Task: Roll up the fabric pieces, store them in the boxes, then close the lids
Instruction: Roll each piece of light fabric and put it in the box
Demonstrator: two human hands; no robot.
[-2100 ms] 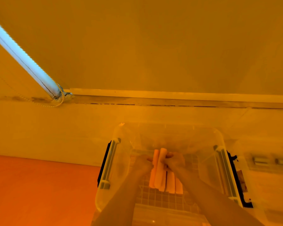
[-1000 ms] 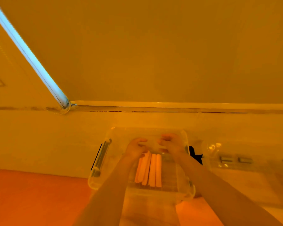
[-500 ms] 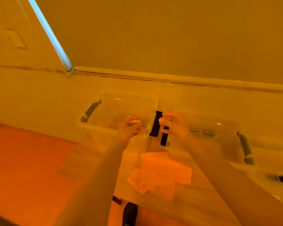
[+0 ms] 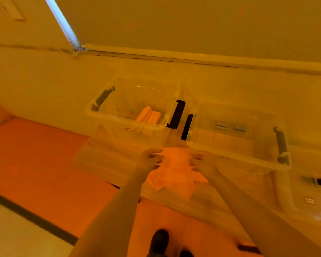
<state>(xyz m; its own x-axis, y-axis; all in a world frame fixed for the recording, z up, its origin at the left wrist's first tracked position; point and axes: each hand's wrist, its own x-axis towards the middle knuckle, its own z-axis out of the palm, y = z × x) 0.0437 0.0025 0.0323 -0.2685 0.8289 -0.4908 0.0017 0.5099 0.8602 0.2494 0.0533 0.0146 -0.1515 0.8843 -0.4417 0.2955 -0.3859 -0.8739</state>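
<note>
L hand + R hand over flat fabric pile on counter, fingers curled at far edge, prob pinching top piece to start roll; rolls packed upright-ish in left box to save room; right box lidless, looks empty

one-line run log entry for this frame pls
phase: picking next piece | left hand: on flat fabric pile | right hand: same | left box: open, holds rolled fabric | right box: open
</note>
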